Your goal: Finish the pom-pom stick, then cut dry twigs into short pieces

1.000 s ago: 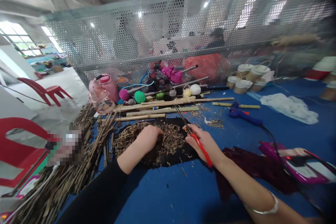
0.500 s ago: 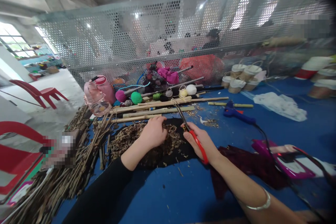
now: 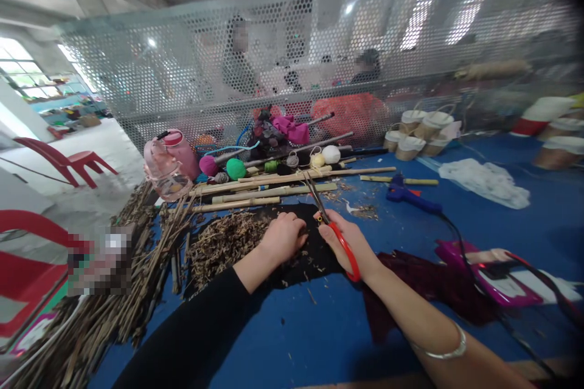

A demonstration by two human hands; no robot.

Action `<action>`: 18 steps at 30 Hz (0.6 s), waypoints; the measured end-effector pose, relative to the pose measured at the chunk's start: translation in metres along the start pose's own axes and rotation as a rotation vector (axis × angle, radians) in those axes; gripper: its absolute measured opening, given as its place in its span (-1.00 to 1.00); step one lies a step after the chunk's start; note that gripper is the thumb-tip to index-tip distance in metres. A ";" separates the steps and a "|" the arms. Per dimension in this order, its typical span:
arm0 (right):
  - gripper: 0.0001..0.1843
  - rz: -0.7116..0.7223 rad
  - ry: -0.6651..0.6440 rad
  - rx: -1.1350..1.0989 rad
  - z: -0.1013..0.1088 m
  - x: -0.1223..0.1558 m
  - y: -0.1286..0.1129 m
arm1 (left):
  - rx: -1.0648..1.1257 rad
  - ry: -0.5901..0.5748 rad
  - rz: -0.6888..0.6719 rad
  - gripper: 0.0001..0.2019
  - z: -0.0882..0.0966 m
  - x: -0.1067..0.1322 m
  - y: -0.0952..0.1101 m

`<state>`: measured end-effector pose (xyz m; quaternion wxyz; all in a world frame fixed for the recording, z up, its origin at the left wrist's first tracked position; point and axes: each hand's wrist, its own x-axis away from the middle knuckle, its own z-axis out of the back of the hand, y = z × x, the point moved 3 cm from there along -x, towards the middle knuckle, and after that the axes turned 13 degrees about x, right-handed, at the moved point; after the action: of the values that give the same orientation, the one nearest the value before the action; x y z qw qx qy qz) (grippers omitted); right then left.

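My right hand [image 3: 349,240] is closed round red-handled scissors [image 3: 345,249], whose blades point away from me with their tips slightly apart. Just left of it, my left hand [image 3: 285,236] hovers low over or rests on a black cloth [image 3: 316,255], fingers curled inward; whatever lies between them is hidden. A heap of dry brown plant bits [image 3: 228,243] covers the cloth's left part, beside my left wrist. Small loose crumbs are scattered around both hands. A dark red cloth [image 3: 424,285] lies under and beyond my right forearm.
Bundles of dry sticks [image 3: 123,292] lie left. Bamboo pieces [image 3: 274,191] and yarn balls [image 3: 236,168] line the back, beside a pink bottle [image 3: 182,155]. A blue glue gun [image 3: 413,197], white bag [image 3: 486,182] and small pots [image 3: 410,147] stand right. A perforated metal screen [image 3: 173,73] closes the back.
My left hand has moved right, off the heap of plant bits and closer to the scissors. My right hand and the scissors stay nearly in place.
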<state>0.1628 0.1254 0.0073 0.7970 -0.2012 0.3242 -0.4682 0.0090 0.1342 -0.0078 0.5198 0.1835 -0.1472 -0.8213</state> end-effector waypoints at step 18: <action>-0.56 -0.036 0.021 0.014 -0.002 0.000 0.003 | -0.007 0.061 0.114 -0.72 0.019 0.003 0.001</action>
<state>0.1634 0.1269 0.0044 0.7864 -0.1966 0.3259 -0.4866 -0.0003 0.1316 0.0094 0.5707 0.1981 -0.1386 -0.7848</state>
